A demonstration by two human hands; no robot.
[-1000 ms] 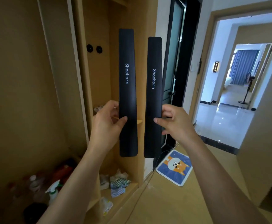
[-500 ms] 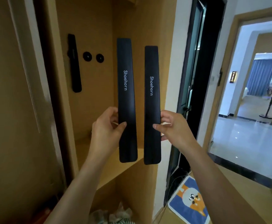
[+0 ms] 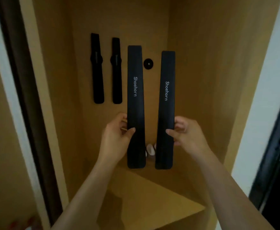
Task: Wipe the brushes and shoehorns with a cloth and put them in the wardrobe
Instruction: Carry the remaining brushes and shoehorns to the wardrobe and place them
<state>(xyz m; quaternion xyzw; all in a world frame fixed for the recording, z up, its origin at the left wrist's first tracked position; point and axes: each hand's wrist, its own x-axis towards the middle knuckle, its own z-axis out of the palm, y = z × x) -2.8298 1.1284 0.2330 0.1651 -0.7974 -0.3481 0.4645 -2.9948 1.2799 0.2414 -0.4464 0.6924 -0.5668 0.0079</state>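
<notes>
Left hand (image 3: 117, 138) grips left shoehorn (image 3: 135, 103) low; right hand (image 3: 185, 135) grips right shoehorn (image 3: 166, 107) low; both upright.

A round black wall knob (image 3: 148, 63) sits at the centre, some pale small objects (image 3: 150, 151) lie blurred below it, and a dark door frame (image 3: 275, 155) stands at 3 o'clock.
</notes>
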